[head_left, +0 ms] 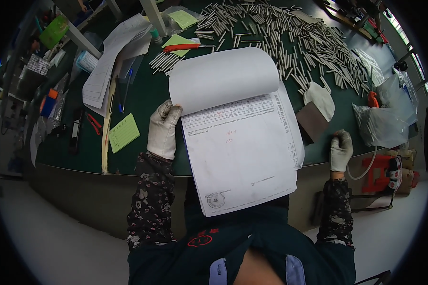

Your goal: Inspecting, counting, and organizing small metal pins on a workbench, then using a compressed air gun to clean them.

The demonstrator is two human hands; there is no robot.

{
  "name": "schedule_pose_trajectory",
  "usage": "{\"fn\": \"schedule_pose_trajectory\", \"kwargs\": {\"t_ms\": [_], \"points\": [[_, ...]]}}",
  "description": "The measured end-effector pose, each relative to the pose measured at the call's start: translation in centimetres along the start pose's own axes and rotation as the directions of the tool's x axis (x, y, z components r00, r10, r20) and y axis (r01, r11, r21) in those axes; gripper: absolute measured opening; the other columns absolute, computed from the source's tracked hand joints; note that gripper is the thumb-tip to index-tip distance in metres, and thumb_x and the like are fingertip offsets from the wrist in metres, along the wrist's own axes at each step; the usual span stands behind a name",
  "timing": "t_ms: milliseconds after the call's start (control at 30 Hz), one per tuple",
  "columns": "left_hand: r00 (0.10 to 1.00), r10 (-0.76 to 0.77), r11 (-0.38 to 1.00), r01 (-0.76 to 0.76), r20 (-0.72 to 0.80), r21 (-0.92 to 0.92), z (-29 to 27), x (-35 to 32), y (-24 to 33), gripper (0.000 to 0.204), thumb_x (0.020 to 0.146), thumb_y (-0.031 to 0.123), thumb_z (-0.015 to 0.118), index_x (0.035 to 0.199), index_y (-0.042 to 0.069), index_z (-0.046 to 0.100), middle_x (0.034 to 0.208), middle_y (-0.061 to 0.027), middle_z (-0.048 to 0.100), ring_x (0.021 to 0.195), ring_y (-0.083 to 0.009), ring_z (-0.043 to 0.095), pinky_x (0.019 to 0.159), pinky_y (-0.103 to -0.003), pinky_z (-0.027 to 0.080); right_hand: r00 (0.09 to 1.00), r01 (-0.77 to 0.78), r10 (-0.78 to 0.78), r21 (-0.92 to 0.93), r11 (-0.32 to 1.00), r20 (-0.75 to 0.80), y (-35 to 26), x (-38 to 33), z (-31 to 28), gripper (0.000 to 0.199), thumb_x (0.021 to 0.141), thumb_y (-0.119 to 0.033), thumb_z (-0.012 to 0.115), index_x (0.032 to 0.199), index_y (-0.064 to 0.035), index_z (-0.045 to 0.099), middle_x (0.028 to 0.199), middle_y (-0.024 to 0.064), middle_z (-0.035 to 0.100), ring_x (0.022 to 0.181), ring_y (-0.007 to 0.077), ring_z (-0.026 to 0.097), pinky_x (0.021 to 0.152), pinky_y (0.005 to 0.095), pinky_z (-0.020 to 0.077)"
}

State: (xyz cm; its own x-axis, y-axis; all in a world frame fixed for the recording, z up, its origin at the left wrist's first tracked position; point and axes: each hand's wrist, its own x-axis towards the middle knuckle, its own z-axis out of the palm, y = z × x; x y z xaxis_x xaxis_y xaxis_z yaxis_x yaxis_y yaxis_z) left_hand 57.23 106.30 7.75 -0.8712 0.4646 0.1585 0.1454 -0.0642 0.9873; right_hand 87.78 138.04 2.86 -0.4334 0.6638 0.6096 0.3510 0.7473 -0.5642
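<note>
A stack of printed papers [242, 166] lies in front of me and hangs over the table's near edge. Its top sheets are folded back into a blank white curl [221, 78]. My left hand [162, 132], in a white glove, pinches the left edge of that curl between thumb and fingers. The page below carries a table, a few red marks and a round stamp. My right hand [341, 149], gloved too, rests at the table edge to the right of the papers. Its fingers are curled in, and nothing shows in them.
Many metal rods [280, 40] are heaped across the back of the green table [150, 102]. Left of them lie a red cutter [180, 47] and a green note pad [124, 133]. A brown abrasive-looking sheet [314, 121] and a plastic bag [380, 126] are on the right.
</note>
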Motion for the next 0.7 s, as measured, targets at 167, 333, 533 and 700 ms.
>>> {"fn": "schedule_pose_trajectory", "kwargs": {"t_ms": [167,333,533,700], "points": [[1.000,0.007,0.999,-0.008,-0.018,-0.049,0.2,0.1,-0.5,0.023,0.085,0.018,0.059,0.099,-0.001,0.059,0.086,-0.0020,0.061,0.080,-0.0077,0.053,0.077,-0.022,0.042,0.999,0.054,-0.054,-0.077,0.996,0.002,-1.0,0.3,0.2,0.013,0.071,0.008,0.050,0.080,0.0001,0.054,0.076,0.0097,0.054,0.072,0.0225,0.055,0.069,0.0287,0.0433],[1.000,0.002,1.000,-0.002,-0.022,-0.009,-0.2,0.1,-0.7,0.022,0.085,0.017,0.059,0.098,-0.001,0.059,0.087,-0.0022,0.062,0.080,-0.0078,0.053,0.076,-0.022,0.042,0.996,0.083,-0.084,-0.083,0.993,-0.015,-1.1,0.4,0.1,0.013,0.070,0.007,0.050,0.080,-0.0007,0.055,0.076,0.0099,0.055,0.071,0.0237,0.056,0.067,0.0301,0.0439],[0.999,0.032,0.999,-0.033,-0.029,-0.003,0.3,0.1,-0.6,0.021,0.084,0.016,0.060,0.097,0.000,0.060,0.086,-0.0020,0.062,0.079,-0.0080,0.054,0.075,-0.022,0.042,0.998,0.059,-0.061,-0.084,0.995,-0.022,-0.7,0.2,0.1,0.013,0.070,0.007,0.051,0.079,-0.0020,0.054,0.076,0.0094,0.055,0.072,0.0246,0.056,0.067,0.0303,0.0442],[0.999,0.019,1.000,-0.020,-0.038,-0.015,-0.1,0.2,-0.8,0.020,0.084,0.016,0.059,0.096,0.000,0.060,0.086,-0.0022,0.061,0.079,-0.0076,0.053,0.075,-0.021,0.042,0.996,0.076,-0.080,-0.087,0.993,-0.038,-1.5,0.4,0.3,0.013,0.070,0.006,0.052,0.079,-0.0030,0.054,0.076,0.0091,0.055,0.071,0.0246,0.056,0.066,0.0303,0.0444]]}}
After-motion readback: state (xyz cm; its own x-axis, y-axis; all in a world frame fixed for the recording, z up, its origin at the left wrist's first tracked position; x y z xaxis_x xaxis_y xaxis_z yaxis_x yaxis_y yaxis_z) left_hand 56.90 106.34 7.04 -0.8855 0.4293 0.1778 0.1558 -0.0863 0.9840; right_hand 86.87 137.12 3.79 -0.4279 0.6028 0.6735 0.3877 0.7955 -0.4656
